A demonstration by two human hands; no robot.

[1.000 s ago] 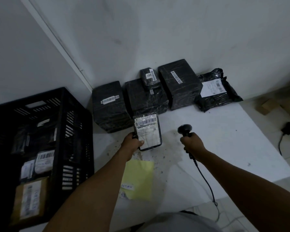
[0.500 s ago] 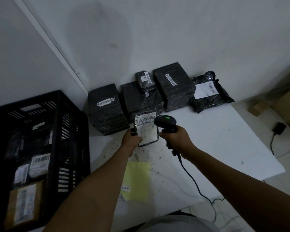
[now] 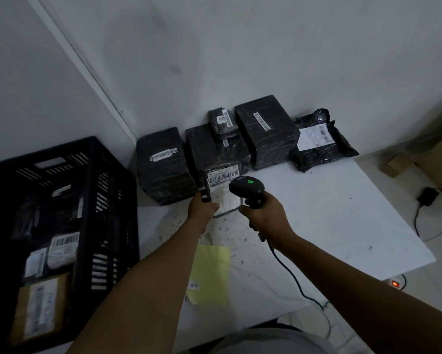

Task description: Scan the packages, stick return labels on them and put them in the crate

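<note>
Two hands worked at the middle of the white worktop (image 3: 342, 226). The left hand (image 3: 202, 209) had its grip closed on the left edge of a small flat package (image 3: 221, 190), thumb across its front, holding it tilted up with its white barcode label facing the camera. The right hand (image 3: 264, 213) had its grip wrapped fully round the handle of a black barcode scanner (image 3: 246, 187), whose head hung just over the package's right side and showed a green light on top; its cable (image 3: 288, 274) trailed back along the worktop and off the near edge. Behind, against the wall, stood four black-wrapped boxes (image 3: 265, 131), one small one on top of another, with a black mailer bag (image 3: 319, 141) beside them on the right. A yellow sheet (image 3: 211, 272) lay near the front edge. On the left sat the black plastic crate (image 3: 107, 226), holding several labelled parcels (image 3: 64, 247).
</note>
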